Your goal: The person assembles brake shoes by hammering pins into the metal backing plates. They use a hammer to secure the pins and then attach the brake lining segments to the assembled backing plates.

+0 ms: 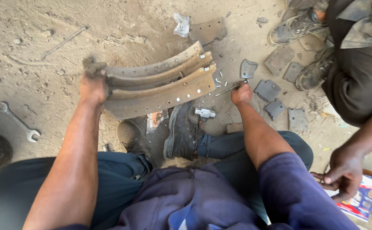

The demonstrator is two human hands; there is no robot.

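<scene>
Rust-brown curved steel brake shoes [160, 87], stacked on edge on the sandy ground [45, 64], are steadied by the seated person's left hand [93, 83], clamped over their end so the riveted faces stay upright. Right hand [241, 93] grips a thin metal punch [228, 89] beside scattered small rivets [220, 76]. Flat grey lining pieces [267, 90] and a steel spanner [17, 121] lie around; a co-worker's hand [343, 172] reaches toward a small box [362, 200].
</scene>
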